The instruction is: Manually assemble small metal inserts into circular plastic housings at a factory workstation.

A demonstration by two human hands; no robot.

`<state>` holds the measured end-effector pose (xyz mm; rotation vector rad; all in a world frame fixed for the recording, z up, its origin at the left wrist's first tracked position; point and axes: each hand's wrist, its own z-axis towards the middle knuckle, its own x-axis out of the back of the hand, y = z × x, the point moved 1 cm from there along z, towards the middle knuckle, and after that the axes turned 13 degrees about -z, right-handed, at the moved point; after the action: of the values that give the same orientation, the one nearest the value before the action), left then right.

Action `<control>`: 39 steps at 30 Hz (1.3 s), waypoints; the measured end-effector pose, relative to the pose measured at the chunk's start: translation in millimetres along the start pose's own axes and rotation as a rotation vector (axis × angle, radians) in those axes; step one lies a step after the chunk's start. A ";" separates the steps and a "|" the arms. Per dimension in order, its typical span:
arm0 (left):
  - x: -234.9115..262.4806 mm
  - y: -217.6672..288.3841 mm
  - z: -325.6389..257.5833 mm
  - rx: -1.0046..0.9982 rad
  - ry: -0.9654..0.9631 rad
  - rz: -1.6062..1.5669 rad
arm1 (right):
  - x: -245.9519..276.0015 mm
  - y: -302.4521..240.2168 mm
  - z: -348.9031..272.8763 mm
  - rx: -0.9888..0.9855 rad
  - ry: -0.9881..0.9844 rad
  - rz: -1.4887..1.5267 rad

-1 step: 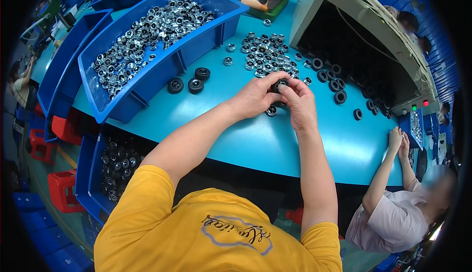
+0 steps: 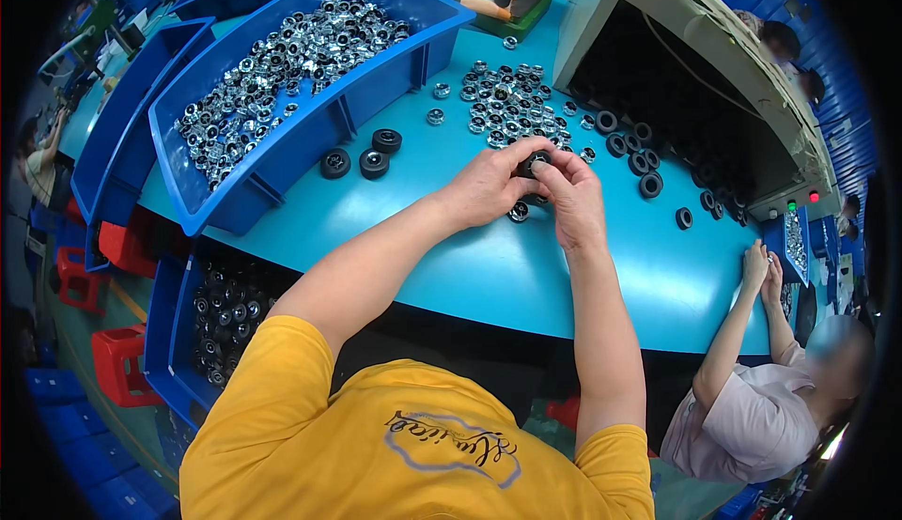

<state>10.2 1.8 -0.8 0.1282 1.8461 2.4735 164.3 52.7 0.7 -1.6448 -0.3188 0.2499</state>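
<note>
Both hands meet over the teal table around a small black tyre (image 2: 534, 160). My left hand (image 2: 484, 185) grips it from the left, with fingers and thumb closed round its side. Pressed against its face is the thumb of my right hand (image 2: 574, 202), whose fingers curl over the far side. Whether a hub sits fully inside the tyre is hidden by my fingers. Just below my hands lies a shiny wheel hub (image 2: 518, 211). Beyond them spreads a pile of chrome hubs (image 2: 507, 97). Several loose black tyres (image 2: 650, 185) lie to the right.
A blue bin (image 2: 319, 149) of chrome hubs stands at the left, with three black wheels (image 2: 374, 164) beside it. A machine housing (image 2: 799, 158) bounds the right. Black wheels fill a lower-left bin (image 2: 180, 332). A co-worker (image 2: 752, 407) sits at right; red stools (image 2: 122, 365) stand left.
</note>
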 end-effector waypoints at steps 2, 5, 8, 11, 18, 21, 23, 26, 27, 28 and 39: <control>-1.6 2.5 -2.4 -0.039 0.026 0.079 | -1.0 -0.5 -1.4 -0.011 0.011 -0.009; -4.9 2.8 -5.1 -0.119 0.067 0.258 | -5.2 -3.8 -3.7 -0.008 0.019 -0.011; -7.5 5.2 -7.6 -0.198 0.077 0.384 | -4.6 -2.0 -3.8 0.006 0.025 -0.028; -7.4 6.0 -8.2 -0.228 0.070 0.435 | -5.6 -3.5 -5.3 -0.010 0.021 -0.032; 1.2 -2.5 3.0 0.043 -0.021 -0.333 | 5.2 -3.6 0.8 -0.019 -0.061 0.125; -0.7 3.8 0.6 0.054 -0.012 -0.237 | 4.0 -3.0 1.3 -0.012 -0.030 0.096; -2.2 4.6 -0.8 0.020 0.006 -0.151 | 2.9 0.4 0.9 -0.005 0.001 0.067; -3.3 5.0 -3.8 -0.072 0.040 0.027 | -1.6 5.2 0.6 0.010 0.036 0.037; -4.5 5.5 -4.3 -0.114 0.057 0.096 | -3.7 2.0 -0.9 0.011 0.040 0.028; -5.4 5.8 -5.1 -0.155 0.074 0.164 | -4.5 0.5 -1.6 0.012 0.044 0.019; -5.1 0.9 -1.0 -0.072 0.071 -0.139 | 1.2 -12.5 -3.6 -0.026 -0.036 0.127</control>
<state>15.2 0.1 -0.5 -0.0885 1.7240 2.4748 166.0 50.7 13.5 -1.6905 -0.2456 0.3732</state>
